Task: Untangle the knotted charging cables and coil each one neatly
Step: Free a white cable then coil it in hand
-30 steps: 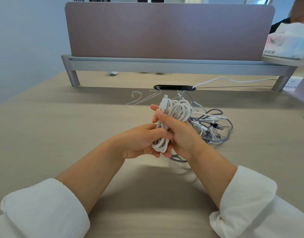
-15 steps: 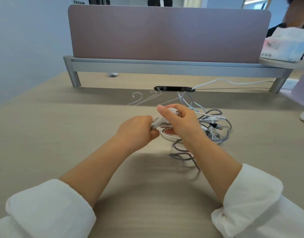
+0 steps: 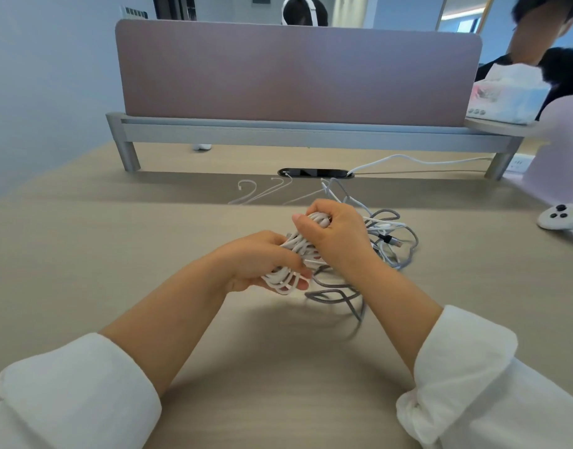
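- two sets of fingers are curled tight round one white coil (image 3: 283, 280), held just above the desk (image 3: 116, 254).
- the left hand (image 3: 262, 260) grips the coil's near, lower end; its fingertips wrap under the loops, which stick out below them.
- the right hand (image 3: 337, 234) grips the far, upper end, with the thumb laid across the top of the strands and the fingers folded over them.
- the hands are nearly touching, and a short run of white strands shows between them.
- a grey cable (image 3: 335, 294) lies in loose loops on the desk, under and just right of the hands; its near part is blurred.
- a tangle (image 3: 392, 231) of grey and white cables sits on the desk behind the right hand; whether it joins the coil cannot be told.
- thin white ends (image 3: 256, 192) lie beyond the hands, near a black grommet (image 3: 315, 172).
- a white lead (image 3: 408, 158) runs from the grommet to the right, below the divider (image 3: 298, 76).
- a white controller (image 3: 560, 218) lies at the right edge.
- white sleeves (image 3: 78, 384) are pushed back on both forearms.
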### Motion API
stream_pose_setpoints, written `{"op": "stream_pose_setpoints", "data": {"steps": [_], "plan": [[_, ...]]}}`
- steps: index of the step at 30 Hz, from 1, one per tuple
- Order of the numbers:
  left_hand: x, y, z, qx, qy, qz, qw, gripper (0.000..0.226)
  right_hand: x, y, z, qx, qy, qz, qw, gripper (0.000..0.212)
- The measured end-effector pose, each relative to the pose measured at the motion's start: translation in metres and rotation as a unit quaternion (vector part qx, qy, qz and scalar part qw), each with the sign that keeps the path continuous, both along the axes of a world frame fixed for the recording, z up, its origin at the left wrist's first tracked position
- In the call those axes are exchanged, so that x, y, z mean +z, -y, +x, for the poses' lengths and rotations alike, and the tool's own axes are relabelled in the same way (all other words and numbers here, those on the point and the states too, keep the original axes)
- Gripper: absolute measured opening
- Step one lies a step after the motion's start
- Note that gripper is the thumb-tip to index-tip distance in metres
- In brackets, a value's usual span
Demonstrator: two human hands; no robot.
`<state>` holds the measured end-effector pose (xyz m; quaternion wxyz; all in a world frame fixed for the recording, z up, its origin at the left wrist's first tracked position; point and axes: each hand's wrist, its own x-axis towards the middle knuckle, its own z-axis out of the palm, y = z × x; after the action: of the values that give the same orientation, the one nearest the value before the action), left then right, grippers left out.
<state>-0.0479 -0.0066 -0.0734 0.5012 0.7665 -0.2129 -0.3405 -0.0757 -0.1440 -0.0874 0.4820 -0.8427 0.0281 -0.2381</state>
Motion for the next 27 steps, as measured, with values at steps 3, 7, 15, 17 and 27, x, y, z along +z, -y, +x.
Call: {"op": "stream_pose_setpoints", "data": {"steps": [3,7,15,17,27], "plan": [[0.0,-0.002,-0.001,-0.012,-0.005,-0.014,1.0,0.011,0.003,-0.001,0.004,0.008,0.009,-0.014,1.0,0.029],[-0.004,-0.01,0.005,0.001,0.036,0.016,0.999,0.014,0.001,-0.007,0.013,0.023,0.0,-0.039,0.999,0.031],[-0.016,-0.033,0.027,0.064,0.035,-0.012,0.997,0.014,0.012,-0.028,0.044,0.087,-0.099,-0.064,0.989,0.026],[-0.018,-0.04,0.038,0.063,0.038,0.005,0.997,0.009,0.015,-0.033,0.058,0.11,-0.159,-0.063,0.979,0.022],[-0.02,-0.059,0.146,0.14,0.111,0.053,0.982,0.016,0.028,-0.059,0.169,0.068,-0.248,0.059,0.964,0.031]]}}
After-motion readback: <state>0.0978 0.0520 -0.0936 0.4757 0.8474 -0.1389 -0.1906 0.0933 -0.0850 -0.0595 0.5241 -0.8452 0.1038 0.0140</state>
